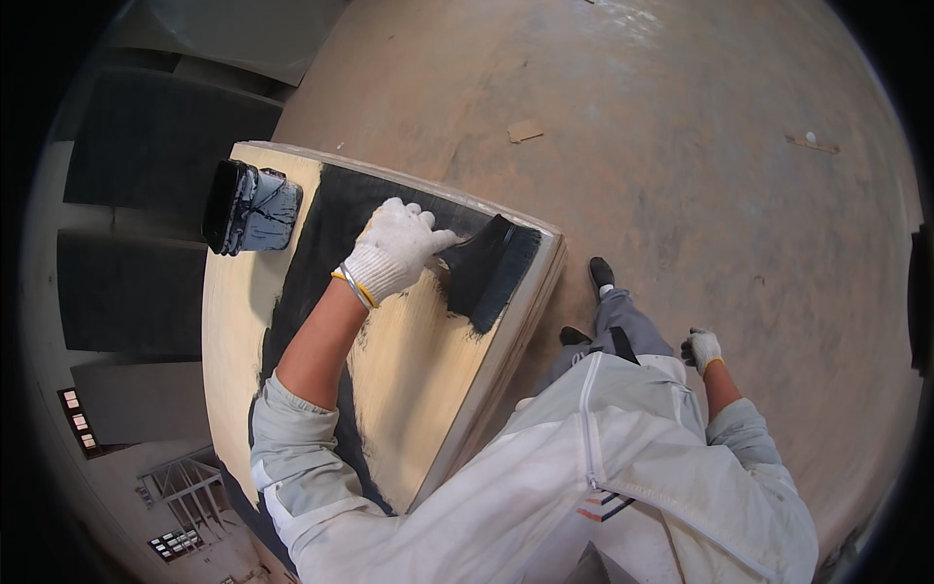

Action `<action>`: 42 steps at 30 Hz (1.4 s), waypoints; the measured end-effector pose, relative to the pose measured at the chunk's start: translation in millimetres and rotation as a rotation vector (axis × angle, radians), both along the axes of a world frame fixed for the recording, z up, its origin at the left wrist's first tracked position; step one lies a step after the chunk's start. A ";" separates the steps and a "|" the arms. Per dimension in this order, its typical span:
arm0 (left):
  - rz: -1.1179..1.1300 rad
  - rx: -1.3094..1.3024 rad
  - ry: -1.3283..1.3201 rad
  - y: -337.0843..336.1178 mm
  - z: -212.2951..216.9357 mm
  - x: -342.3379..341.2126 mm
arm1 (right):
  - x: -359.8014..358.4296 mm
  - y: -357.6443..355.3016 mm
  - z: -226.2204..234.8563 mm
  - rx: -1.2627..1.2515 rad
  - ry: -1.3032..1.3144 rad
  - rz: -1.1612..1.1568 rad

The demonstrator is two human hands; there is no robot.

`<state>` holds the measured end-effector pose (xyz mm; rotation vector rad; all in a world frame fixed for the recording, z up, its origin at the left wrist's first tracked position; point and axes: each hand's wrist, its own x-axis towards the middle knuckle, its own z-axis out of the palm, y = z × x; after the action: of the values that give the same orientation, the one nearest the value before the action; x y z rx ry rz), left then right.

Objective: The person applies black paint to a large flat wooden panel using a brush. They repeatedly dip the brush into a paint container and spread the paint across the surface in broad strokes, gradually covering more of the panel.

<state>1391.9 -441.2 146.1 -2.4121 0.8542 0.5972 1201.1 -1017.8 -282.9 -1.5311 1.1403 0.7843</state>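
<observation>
1. The pale plywood board [409, 389] is the landmark here, lying flat and tilted across the view, part black with wet paint, part bare wood.
2. The left hand [394, 248], in a white knit glove, is over the far end of the board, fingers curled tight around the handle of a wide paintbrush [491, 273].
3. The handle itself is swallowed by the glove; only the broad black bristles show, pressed flat on the board right at its far right edge.
4. A paint tub [251, 207], smeared black, sits on the board's far left corner, well apart from the brush. What is inside it is hard to make out.
5. The right hand [702, 350], gloved too, hangs off the board's right side, beside the person's leg. It is small and partly turned away; the fingers look loosely curled and hold nothing I can see.
6. The near end of the board is cut off by the person's pale jacket sleeve [292, 457].
7. Dark panels [146, 136] lie on the floor beyond the board's left side, their edges lost in the lens rim.
</observation>
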 end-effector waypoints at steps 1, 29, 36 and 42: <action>-0.001 0.009 0.009 -0.1 0.3 -1.7 | 0.7 -0.4 -1.0 0.011 -0.004 -0.007; 0.127 -0.003 0.019 36.4 12.6 -42.4 | 4.8 -10.0 -3.9 -0.006 -0.015 0.041; 0.093 0.069 0.045 23.7 17.6 -40.0 | -4.7 -19.2 -16.6 0.037 0.075 -0.009; 0.116 0.062 -0.046 21.2 12.0 -22.5 | 0.6 -14.9 -16.3 0.027 0.051 0.014</action>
<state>1369.4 -420.1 158.1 -2.4219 0.6710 0.5997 1201.6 -1032.7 -299.2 -1.5055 1.1522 0.8491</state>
